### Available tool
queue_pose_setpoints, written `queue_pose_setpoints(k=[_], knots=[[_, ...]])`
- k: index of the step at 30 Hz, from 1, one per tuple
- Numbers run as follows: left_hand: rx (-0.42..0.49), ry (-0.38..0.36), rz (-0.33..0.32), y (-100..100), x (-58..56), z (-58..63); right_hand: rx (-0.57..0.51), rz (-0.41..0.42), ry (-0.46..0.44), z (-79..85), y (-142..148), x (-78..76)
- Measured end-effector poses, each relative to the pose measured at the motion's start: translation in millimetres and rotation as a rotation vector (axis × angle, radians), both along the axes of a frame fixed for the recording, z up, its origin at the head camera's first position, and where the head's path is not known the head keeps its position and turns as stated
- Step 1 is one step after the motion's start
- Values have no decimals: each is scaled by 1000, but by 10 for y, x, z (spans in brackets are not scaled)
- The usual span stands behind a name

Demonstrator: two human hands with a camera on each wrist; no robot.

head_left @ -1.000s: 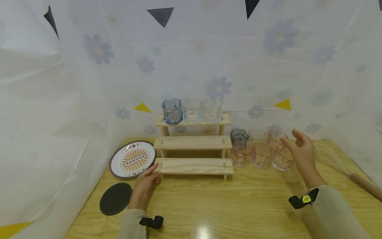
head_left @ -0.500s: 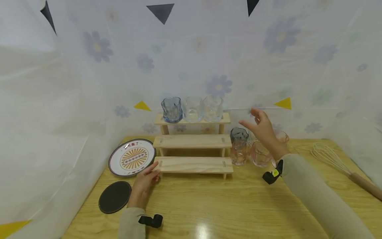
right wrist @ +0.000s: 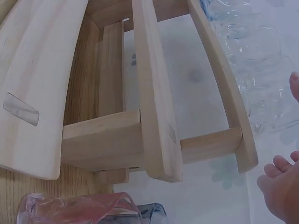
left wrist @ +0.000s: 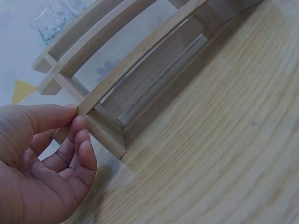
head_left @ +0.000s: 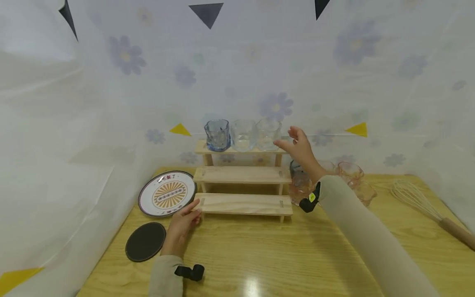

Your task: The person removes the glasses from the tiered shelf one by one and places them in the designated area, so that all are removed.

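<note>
Pale wood, the desk (head_left: 237, 247) carries a stepped rack (head_left: 243, 176), its lower left end pinched by the left hand (head_left: 181, 227). The right hand (head_left: 302, 150), fingers spread, is beside the clear glass (head_left: 270, 135) at the top right: seemingly positioning it, calling for gentle closing. Contact is unclear; pink glasses (head_left: 350, 169) below are partly hidden.

Right hand (head_left: 302, 151) moved leftward to rightmost top-shelf glass (head_left: 268, 137).
</note>
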State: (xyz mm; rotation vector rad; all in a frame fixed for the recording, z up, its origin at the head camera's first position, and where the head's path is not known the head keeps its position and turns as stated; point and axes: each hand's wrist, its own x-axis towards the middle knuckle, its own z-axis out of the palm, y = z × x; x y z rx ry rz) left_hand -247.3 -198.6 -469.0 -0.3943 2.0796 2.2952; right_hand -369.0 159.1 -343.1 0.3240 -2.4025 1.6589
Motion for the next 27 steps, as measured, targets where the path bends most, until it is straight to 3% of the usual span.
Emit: queue_pose_setpoints(k=[9,14,27], knots=[[8,16,9,-67,16,0,52,-1,-2,151,-337,-148],[0,24,8,-42,36,29,23,1,-23,225,-424,-163],[9,13,3,25,23,21,-23,-47,-8,176,-421,-170]])
